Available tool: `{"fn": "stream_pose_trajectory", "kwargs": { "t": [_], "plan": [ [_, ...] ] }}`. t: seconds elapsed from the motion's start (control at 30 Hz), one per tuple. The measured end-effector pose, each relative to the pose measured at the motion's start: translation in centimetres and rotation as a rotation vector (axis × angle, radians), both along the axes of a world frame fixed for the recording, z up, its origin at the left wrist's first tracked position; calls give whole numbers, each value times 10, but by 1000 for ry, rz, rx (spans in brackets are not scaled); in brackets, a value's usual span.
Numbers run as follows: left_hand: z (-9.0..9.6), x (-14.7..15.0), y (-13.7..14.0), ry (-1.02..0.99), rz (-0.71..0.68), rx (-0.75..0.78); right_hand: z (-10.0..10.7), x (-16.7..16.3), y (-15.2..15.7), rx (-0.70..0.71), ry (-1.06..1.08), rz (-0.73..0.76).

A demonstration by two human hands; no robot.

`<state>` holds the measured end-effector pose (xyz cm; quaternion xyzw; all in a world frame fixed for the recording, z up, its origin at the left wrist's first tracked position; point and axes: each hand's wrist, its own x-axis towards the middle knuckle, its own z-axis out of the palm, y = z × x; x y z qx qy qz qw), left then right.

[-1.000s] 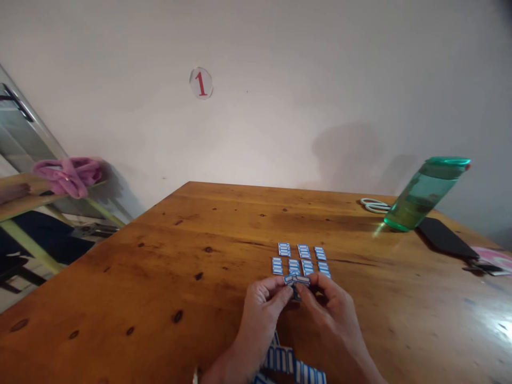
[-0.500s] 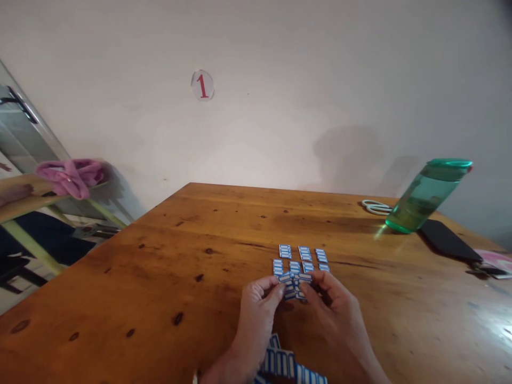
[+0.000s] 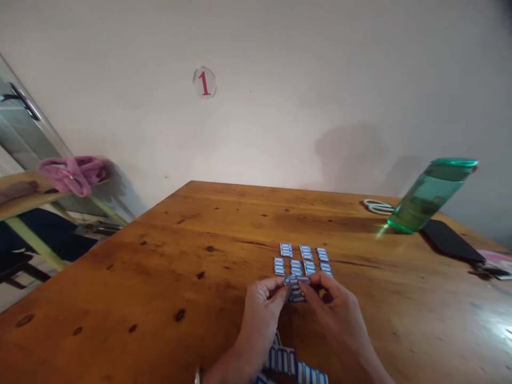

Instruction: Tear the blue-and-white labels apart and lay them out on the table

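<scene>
Over the wooden table, my left hand [image 3: 262, 304] pinches a small blue-and-white striped piece [image 3: 290, 281], flat like a card or sticker. Opposite it, my right hand [image 3: 336, 301] pinches another such piece [image 3: 303, 280] between thumb and fingers. The two pieces meet or overlap; which one lies in front I cannot tell. Just beyond my fingers, several matching pieces [image 3: 305, 252] lie in two rows on the table, the near row partly hidden by my hands. Larger striped strips [image 3: 282, 360] lie near my left forearm, partly covered by it.
A translucent green bottle [image 3: 434, 194] leans at the right beside a white coiled cable [image 3: 378, 207] and a black phone-like slab [image 3: 452, 241]. The wooden table [image 3: 160, 277] meets a wall. At far left, a pink cloth [image 3: 76, 173] and another person's hand [image 3: 18, 191] rest on a second table.
My hands have drawn slightly closer, bringing the two held pieces together. The view has shifted a little; the laid-out pieces stay put.
</scene>
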<state>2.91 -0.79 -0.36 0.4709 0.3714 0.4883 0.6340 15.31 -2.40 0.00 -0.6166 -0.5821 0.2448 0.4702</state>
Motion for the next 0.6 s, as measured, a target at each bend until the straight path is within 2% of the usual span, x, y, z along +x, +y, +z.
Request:
{"fn": "stream_pose_trajectory", "kwargs": {
  "t": [0.2,0.3,0.43,0.6],
  "plan": [
    [2,1,-2,-22,-39,-62,3,-3,-3,107,-95,-16],
    [3,1,-3,-12,-37,-84,4,-7,-3,113,-97,-12],
    [3,1,-2,-14,-28,-102,6,-8,-2,48,36,-24],
    [3,-1,0,-18,65,-138,4,-3,-2,-2,211,-21]
  ]
}}
